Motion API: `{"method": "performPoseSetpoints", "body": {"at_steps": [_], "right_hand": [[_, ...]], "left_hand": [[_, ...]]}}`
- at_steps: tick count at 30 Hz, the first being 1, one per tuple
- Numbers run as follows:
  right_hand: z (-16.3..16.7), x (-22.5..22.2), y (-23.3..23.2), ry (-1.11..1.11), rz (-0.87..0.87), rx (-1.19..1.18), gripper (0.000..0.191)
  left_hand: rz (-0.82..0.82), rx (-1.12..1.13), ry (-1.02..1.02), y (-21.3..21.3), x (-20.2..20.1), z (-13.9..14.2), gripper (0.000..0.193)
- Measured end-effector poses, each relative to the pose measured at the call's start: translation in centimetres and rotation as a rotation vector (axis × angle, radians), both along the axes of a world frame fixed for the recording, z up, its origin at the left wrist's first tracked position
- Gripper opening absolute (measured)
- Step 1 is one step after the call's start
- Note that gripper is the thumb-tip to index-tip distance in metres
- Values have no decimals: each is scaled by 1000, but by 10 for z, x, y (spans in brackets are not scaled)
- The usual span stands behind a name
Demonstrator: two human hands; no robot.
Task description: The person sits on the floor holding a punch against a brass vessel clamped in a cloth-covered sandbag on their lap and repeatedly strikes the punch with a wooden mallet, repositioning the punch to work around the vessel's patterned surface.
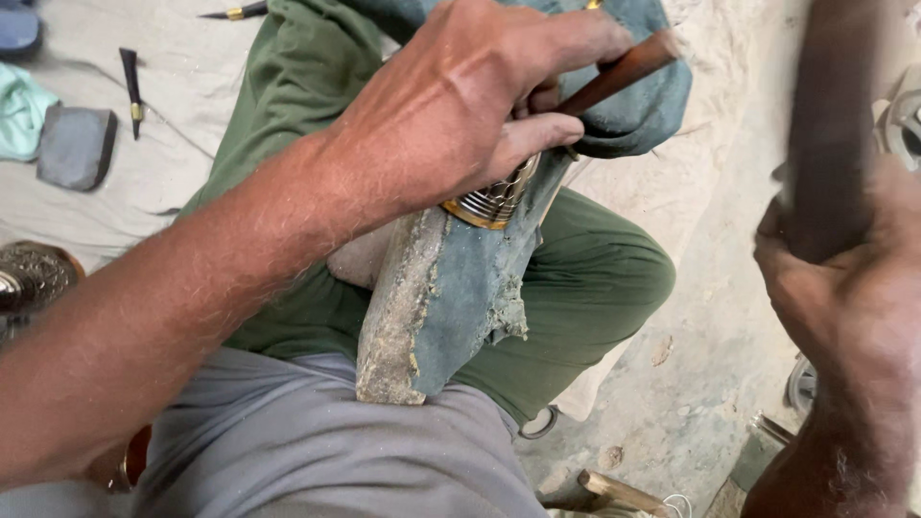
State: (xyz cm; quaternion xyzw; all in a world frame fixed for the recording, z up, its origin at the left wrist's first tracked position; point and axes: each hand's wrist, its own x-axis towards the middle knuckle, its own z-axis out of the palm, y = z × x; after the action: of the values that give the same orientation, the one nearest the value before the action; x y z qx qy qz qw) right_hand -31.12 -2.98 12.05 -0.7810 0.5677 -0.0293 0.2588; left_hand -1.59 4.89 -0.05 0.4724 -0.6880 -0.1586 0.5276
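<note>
- Both forearms are left bare, with no sleeves, and are covered in fine hair
- Raised veins are seen on the back of the left hand [451, 115]
- The right hand [849, 288] is blurred at the right edge
- Green trousers [585, 288] are worn, centre frame
- A grey shirt [317, 441] is worn, lower centre

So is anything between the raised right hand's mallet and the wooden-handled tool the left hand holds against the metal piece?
Nothing visible. The right hand holds the blurred mallet up at the right; the gap to the wooden tool handle in the left hand is open. Metal piece sits below.
</note>
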Motion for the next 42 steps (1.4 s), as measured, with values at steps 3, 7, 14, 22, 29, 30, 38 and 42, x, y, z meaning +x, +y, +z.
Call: {"method": "performPoseSetpoints", "body": {"at_steps": [3,7,14,22,29,30,38,42], "right_hand": [[1,1,-1,-12,191,-59,32],[5,10,-6,216,206,-170,29],[2,2,-3,328,257,-317,30],[-3,-13,-1,399,398,-447,26],[6,7,6,430,294,-409,23],[8,7,6,456,331,-430,23],[-10,-10,-13,411,129,-350,29],[-10,-14,-14,396,221,-363,29]], "left_hand": [[-46,52,22,-3,0,0,48],[-50,94,24,-5,0,-1,47],[-29,-9,17,-3,5,-1,46],[-80,-6,95,-4,8,-1,47],[-93,77,91,-6,9,-4,46],[-87,106,71,-6,9,-5,44],[-112,86,98,-6,11,-5,44],[-102,67,109,-5,12,-6,46]]}}
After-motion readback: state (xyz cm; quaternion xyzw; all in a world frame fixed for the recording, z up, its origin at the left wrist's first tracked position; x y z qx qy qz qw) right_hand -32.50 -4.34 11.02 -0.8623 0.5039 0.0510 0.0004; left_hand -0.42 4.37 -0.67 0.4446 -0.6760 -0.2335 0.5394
